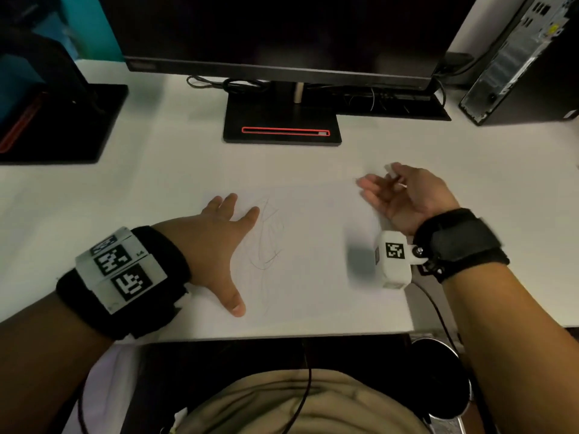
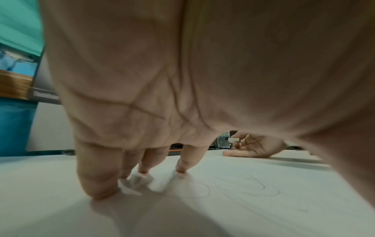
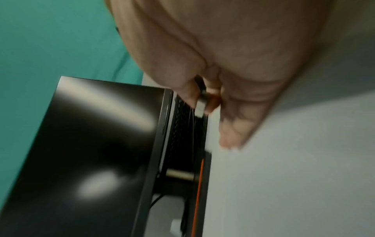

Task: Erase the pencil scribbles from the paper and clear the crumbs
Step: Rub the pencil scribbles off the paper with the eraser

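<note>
A white sheet of paper [image 1: 313, 277] lies on the white desk near its front edge, with faint pencil scribbles [image 1: 269, 239] [image 2: 243, 186] left of its middle. My left hand [image 1: 219, 239] lies flat, fingers spread, pressing the paper's left part just beside the scribbles. My right hand [image 1: 404, 192] rests on its edge at the paper's far right corner, palm turned left, pinching a small white eraser [image 1: 391, 169] [image 2: 234, 139] [image 3: 201, 105] between thumb and forefinger; its other fingers are stretched out. No crumbs are discernible.
A black monitor [image 1: 282, 36] on a stand with a red-edged slot [image 1: 285, 131] stands behind the paper. A black desktop tower [image 1: 517, 64] is at the back right, another monitor base [image 1: 62, 120] at the back left. Cables run behind the stand.
</note>
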`<move>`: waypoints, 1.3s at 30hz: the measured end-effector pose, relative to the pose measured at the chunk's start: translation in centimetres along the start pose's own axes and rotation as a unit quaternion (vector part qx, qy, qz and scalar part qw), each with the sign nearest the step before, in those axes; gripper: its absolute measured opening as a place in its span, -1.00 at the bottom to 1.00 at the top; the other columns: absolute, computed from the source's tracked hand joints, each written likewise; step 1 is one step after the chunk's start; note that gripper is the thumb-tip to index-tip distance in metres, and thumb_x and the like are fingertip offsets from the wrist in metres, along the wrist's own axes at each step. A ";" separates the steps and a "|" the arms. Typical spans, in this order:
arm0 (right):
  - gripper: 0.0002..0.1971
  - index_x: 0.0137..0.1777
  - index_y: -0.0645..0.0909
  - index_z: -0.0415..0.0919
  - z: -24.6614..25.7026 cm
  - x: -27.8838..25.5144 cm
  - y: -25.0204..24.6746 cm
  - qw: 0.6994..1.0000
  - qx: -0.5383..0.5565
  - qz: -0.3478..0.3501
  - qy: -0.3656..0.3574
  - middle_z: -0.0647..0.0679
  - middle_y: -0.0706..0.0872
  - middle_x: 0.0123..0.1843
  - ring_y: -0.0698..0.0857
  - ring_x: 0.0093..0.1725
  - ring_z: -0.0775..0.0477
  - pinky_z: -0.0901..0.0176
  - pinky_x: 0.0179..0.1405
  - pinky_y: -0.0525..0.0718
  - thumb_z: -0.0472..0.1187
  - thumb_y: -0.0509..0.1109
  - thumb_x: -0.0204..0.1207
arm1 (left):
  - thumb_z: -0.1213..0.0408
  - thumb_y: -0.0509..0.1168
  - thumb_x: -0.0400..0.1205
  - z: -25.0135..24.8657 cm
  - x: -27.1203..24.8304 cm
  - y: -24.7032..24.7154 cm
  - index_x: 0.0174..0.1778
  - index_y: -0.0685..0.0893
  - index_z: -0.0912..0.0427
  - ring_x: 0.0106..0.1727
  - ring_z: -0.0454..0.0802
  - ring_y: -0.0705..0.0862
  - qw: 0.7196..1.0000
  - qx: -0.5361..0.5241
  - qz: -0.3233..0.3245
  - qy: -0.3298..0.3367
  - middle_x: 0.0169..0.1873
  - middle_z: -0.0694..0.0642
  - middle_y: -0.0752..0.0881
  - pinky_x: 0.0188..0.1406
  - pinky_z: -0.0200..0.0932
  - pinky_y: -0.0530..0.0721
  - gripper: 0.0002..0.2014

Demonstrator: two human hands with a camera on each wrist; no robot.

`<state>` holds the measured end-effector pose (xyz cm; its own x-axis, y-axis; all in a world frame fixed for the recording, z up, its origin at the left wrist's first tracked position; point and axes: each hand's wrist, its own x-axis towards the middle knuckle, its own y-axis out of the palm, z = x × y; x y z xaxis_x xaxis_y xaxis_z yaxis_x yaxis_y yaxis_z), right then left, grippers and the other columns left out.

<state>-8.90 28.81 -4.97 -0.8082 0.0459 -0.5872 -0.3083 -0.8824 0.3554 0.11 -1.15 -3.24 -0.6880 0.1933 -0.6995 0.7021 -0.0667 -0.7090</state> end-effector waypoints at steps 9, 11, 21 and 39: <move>-0.81 -0.17 0.56 -0.30 -3.3 -8.2 3.3 0.741 -0.601 0.276 -0.115 -0.14 0.74 -0.42 0.70 -0.48 -0.02 0.20 -0.45 0.69 -0.34 0.55 0.51 | -0.66 0.39 0.10 -1.5 0.2 0.8 0.64 -0.58 -0.16 0.70 0.27 -0.47 0.999 0.024 -0.013 -0.021 0.65 0.24 -0.55 0.71 0.29 0.10 0.53; -0.86 -0.15 0.61 -0.19 -4.3 -8.8 4.1 0.653 -0.677 0.300 -0.162 -0.07 0.77 -0.40 0.71 -0.47 0.01 0.20 -0.42 0.69 -0.26 0.55 0.48 | -0.65 0.40 0.12 -1.7 0.2 0.7 0.61 -0.61 -0.22 0.69 0.29 -0.49 1.000 0.018 -0.009 -0.023 0.64 0.27 -0.56 0.69 0.29 0.09 0.51; -0.89 -0.22 0.66 -0.13 -6.6 -9.0 4.1 0.479 -0.750 0.363 -0.277 0.08 0.66 -0.41 0.61 -0.40 0.10 0.27 -0.31 0.59 -0.14 0.47 0.50 | -0.62 0.44 0.11 -2.0 0.3 0.8 0.62 -0.59 -0.20 0.68 0.30 -0.51 0.999 0.014 -0.011 -0.028 0.64 0.29 -0.57 0.69 0.33 0.13 0.53; -0.84 -0.31 0.59 -0.19 -6.9 -8.7 5.7 0.437 -0.778 0.350 -0.285 -0.02 0.62 -0.46 0.53 -0.44 0.04 0.14 -0.36 0.55 -0.16 0.42 0.45 | -0.59 0.46 0.14 -2.1 0.3 0.7 0.62 -0.60 -0.21 0.67 0.30 -0.53 1.000 0.014 -0.001 -0.027 0.63 0.29 -0.59 0.68 0.33 0.08 0.52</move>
<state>-0.18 20.16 -2.89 -0.5611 -0.7728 -0.2965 0.4717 -0.0042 -0.8817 0.78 0.91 -3.72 -0.6984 0.1409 -0.7017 0.6960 -0.0947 -0.7118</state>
